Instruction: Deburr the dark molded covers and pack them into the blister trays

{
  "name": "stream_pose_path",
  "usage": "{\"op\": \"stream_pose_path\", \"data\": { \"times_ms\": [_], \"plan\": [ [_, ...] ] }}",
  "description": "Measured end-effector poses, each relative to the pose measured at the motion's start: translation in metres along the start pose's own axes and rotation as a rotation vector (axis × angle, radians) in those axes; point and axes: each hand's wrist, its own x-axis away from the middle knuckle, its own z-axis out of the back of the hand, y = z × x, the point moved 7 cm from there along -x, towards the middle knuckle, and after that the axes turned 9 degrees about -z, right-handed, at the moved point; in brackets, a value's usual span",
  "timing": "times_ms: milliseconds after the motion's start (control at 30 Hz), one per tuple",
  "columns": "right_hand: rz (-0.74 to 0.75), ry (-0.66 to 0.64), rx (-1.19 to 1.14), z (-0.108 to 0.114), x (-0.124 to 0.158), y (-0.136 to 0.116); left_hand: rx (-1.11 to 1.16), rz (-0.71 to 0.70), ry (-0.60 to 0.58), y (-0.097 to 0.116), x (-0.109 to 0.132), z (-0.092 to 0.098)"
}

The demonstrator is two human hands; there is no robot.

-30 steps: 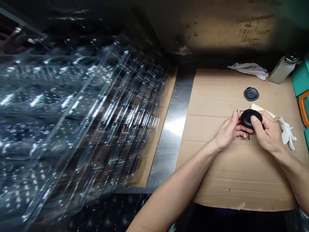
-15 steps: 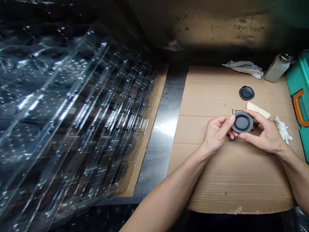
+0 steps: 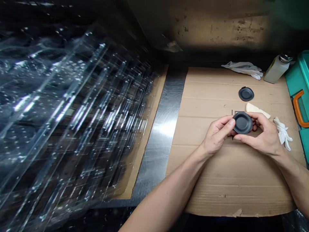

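Between both hands, above the cardboard sheet (image 3: 205,132), is a small dark rounded dish-shaped part (image 3: 242,123) with a raised rim and a shallow middle. My left hand (image 3: 218,132) pinches its left edge, thumb on top. My right hand (image 3: 263,132) curves round its right side, with thumb and fingers at the rim; some fingertips are hidden behind it. A second dark part (image 3: 246,93) of the same look lies farther back on the cardboard. Just behind my right hand sits a cream-coloured wedge-like piece (image 3: 257,110), partly covered by the hand.
A crumpled white glove (image 3: 283,133) lies to the right, another white glove (image 3: 243,69) at the back. Near it stand a bottle with a metal cap (image 3: 277,68) and a teal case (image 3: 301,71) with an orange latch. Stacked items in clear plastic (image 3: 79,112) fill the left.
The held part has turned and tilted slightly in my hands, so its face shows more and a tab appears at its upper left edge. My right fingers have shifted a little along the rim.
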Motion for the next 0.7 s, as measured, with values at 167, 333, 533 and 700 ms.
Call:
{"op": "stream_pose_path", "data": {
  "times_ms": [167,333,533,700],
  "plan": [
    [0.137,0.024,0.106,0.000,0.002,0.000,-0.655,-0.674,-0.070,0.040,0.014,-0.010],
    [0.237,0.039,0.072,0.001,0.009,-0.008,-1.124,-1.182,-0.204,0.060,0.046,-0.038],
    [0.208,0.207,0.039,0.014,0.011,-0.013,-1.198,-1.242,-0.221,0.065,0.049,-0.041],
    [0.240,0.241,0.044,0.016,0.012,-0.015,-1.178,-1.239,-0.260,0.064,0.048,-0.044]
  ]
}}
